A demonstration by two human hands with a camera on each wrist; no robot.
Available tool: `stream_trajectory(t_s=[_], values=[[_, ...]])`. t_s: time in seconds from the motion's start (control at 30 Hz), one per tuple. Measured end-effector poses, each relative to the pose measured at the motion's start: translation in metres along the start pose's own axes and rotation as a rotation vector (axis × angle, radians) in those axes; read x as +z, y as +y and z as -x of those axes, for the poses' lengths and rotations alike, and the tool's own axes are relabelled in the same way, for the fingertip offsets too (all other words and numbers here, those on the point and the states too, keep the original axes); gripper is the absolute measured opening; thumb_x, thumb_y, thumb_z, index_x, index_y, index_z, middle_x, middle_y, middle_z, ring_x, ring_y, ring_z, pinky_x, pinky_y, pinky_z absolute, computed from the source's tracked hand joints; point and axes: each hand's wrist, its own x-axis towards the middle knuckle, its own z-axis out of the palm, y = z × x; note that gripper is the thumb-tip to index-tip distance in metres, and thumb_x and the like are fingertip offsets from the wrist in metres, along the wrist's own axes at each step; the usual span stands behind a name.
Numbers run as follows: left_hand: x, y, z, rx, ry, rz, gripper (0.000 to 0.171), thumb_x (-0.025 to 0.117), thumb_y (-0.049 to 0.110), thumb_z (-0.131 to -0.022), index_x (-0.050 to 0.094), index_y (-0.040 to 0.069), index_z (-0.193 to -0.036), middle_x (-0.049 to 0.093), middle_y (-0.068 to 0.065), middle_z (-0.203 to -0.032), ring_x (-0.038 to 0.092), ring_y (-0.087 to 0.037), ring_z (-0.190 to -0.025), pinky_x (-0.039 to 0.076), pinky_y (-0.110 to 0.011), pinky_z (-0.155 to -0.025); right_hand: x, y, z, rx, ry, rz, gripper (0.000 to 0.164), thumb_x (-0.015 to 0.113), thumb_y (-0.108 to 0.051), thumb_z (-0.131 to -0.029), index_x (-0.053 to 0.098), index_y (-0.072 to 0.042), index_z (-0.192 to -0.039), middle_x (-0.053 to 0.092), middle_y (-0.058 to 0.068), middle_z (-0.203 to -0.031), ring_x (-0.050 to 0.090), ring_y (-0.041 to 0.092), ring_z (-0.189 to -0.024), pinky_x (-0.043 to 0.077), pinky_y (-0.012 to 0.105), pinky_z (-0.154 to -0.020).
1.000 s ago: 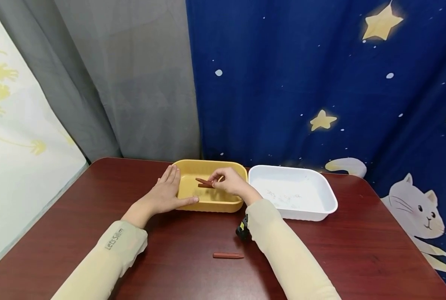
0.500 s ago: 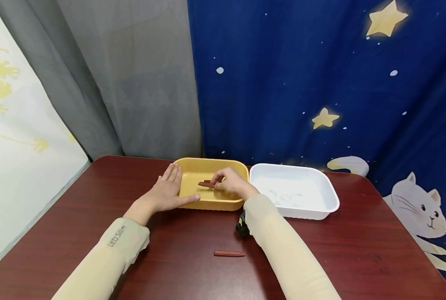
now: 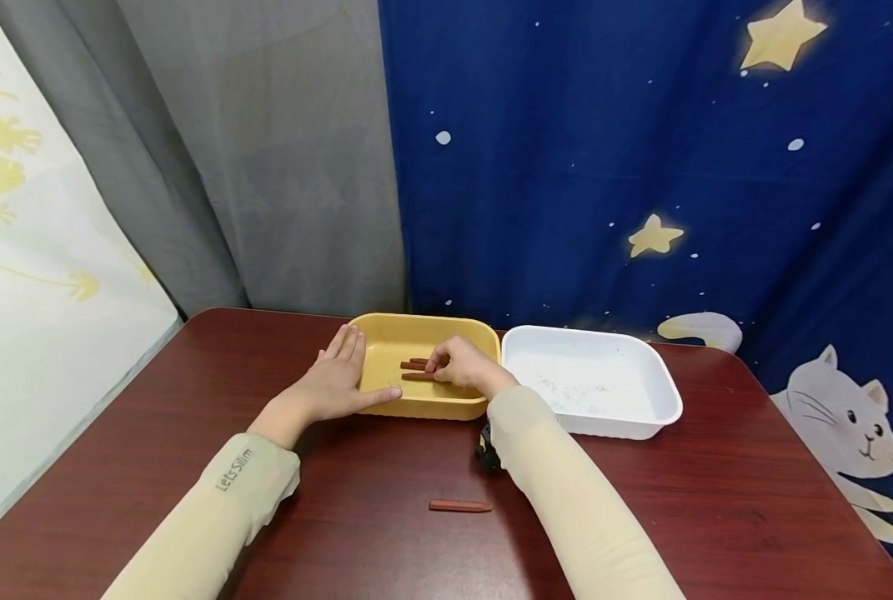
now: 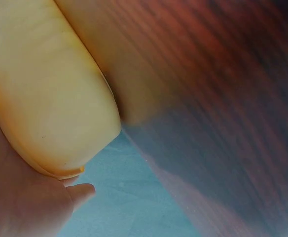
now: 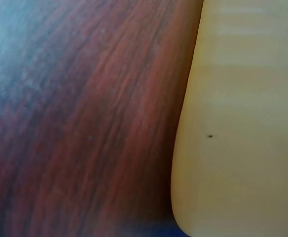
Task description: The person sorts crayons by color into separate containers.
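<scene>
In the head view my left hand (image 3: 331, 377) lies with straight fingers along the left end of the yellow tray (image 3: 421, 408), thumb over its front rim. The left wrist view shows that hand (image 4: 28, 197) against the tray's end wall (image 4: 50, 98). Inside the tray, my right hand (image 3: 463, 367) pinches a reddish-brown crayon (image 3: 416, 377) low over the bottom. Just behind it lie more crayons (image 3: 413, 365), partly hidden by the fingers. Another crayon (image 3: 460, 506) lies on the table in front. The right wrist view has only the tray's outer wall (image 5: 242, 148) and tabletop.
A white tray (image 3: 659, 417) with small dark marks on its bottom stands right of the yellow one. The dark red wooden table (image 3: 356, 517) ends near a grey curtain (image 3: 303, 167) and a blue star curtain (image 3: 536, 167). A black wrist camera (image 3: 489, 450) sits under the right sleeve.
The crayon in my right hand has come down and toward me, and now lies in front of the others in the tray. My left hand keeps its place on the tray.
</scene>
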Motion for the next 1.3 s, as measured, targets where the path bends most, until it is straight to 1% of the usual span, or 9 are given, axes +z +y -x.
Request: stream_trajectory(t_s=[0.17,0.37,0.47,0.67,0.73,0.87,1.0,1.2,1.3], values=[[0.0,0.0,0.0,-0.002,0.003,0.003,0.121,0.051,0.078,-0.085,0.008,-0.011,-0.155,0.0,-0.026,-0.165,-0.005,-0.04,-0.154,0.018,-0.065,-0.118,0.0,-0.001,0.0,-0.011,-0.006,0.027,0.011,0.069,0.004,-0.087,0.076,-0.001,-0.093,0.07,0.007,-0.084,0.054,0.012,-0.078,0.044,0.018,-0.07],[0.001,-0.001,0.0,0.003,0.005,0.002,0.121,0.052,0.077,-0.085,0.008,-0.011,-0.155,0.001,-0.027,-0.165,-0.004,-0.04,-0.154,0.017,-0.065,-0.119,0.001,0.0,0.0,0.005,-0.006,0.021,0.011,0.069,0.003,-0.088,0.076,-0.002,-0.093,0.07,0.007,-0.086,0.055,0.012,-0.079,0.044,0.018,-0.072],[0.001,0.0,0.0,0.005,0.007,0.0,0.12,0.053,0.077,-0.085,0.009,-0.011,-0.155,0.001,-0.027,-0.165,-0.004,-0.041,-0.154,0.017,-0.064,-0.119,0.001,0.0,0.001,0.004,0.003,0.019,0.011,0.068,0.002,-0.088,0.076,-0.003,-0.093,0.069,0.006,-0.086,0.055,0.012,-0.08,0.046,0.02,-0.074],[0.002,0.0,0.001,0.006,0.01,0.005,0.12,0.053,0.076,-0.085,0.009,-0.011,-0.154,0.001,-0.027,-0.165,-0.003,-0.041,-0.154,0.018,-0.064,-0.119,0.001,-0.004,0.005,-0.064,0.02,0.049,0.011,0.067,0.001,-0.089,0.075,-0.003,-0.096,0.071,0.005,-0.089,0.056,0.013,-0.083,0.047,0.025,-0.081],[0.002,0.0,0.001,0.005,0.008,0.005,0.12,0.053,0.076,-0.085,0.009,-0.011,-0.154,0.0,-0.027,-0.165,-0.004,-0.041,-0.154,0.017,-0.064,-0.119,0.001,-0.004,0.006,-0.089,0.028,0.048,0.011,0.068,0.0,-0.089,0.075,-0.003,-0.097,0.072,0.005,-0.09,0.056,0.012,-0.081,0.048,0.025,-0.08],[0.001,0.0,0.0,0.007,0.003,0.004,0.12,0.052,0.077,-0.085,0.009,-0.01,-0.155,0.0,-0.026,-0.165,-0.005,-0.04,-0.154,0.017,-0.064,-0.119,0.001,-0.004,0.008,-0.125,0.038,0.021,0.012,0.068,0.0,-0.089,0.075,-0.002,-0.099,0.073,0.008,-0.091,0.057,0.012,-0.076,0.048,0.023,-0.072],[0.001,0.001,0.001,0.005,-0.003,0.0,0.12,0.052,0.077,-0.085,0.009,-0.01,-0.155,-0.001,-0.026,-0.165,-0.005,-0.04,-0.154,0.017,-0.064,-0.119,0.0,-0.006,0.01,-0.15,0.031,0.006,0.014,0.067,-0.001,-0.09,0.074,-0.001,-0.102,0.073,0.01,-0.093,0.056,0.011,-0.074,0.047,0.02,-0.069],[0.001,0.001,0.001,0.0,-0.011,-0.005,0.12,0.051,0.078,-0.085,0.008,-0.01,-0.155,-0.002,-0.026,-0.165,-0.007,-0.04,-0.154,0.017,-0.064,-0.119,-0.009,-0.01,0.018,-0.197,0.033,0.019,0.018,0.067,-0.003,-0.09,0.075,-0.002,-0.106,0.073,0.009,-0.094,0.056,0.011,-0.074,0.047,0.02,-0.068],[0.001,0.001,0.001,0.002,-0.007,-0.009,0.12,0.051,0.077,-0.086,0.008,-0.01,-0.155,-0.001,-0.026,-0.165,-0.006,-0.04,-0.154,0.017,-0.064,-0.119,-0.015,-0.012,0.024,-0.223,0.036,0.023,0.021,0.067,-0.005,-0.09,0.074,-0.002,-0.109,0.074,0.009,-0.097,0.059,0.013,-0.077,0.049,0.021,-0.071]])
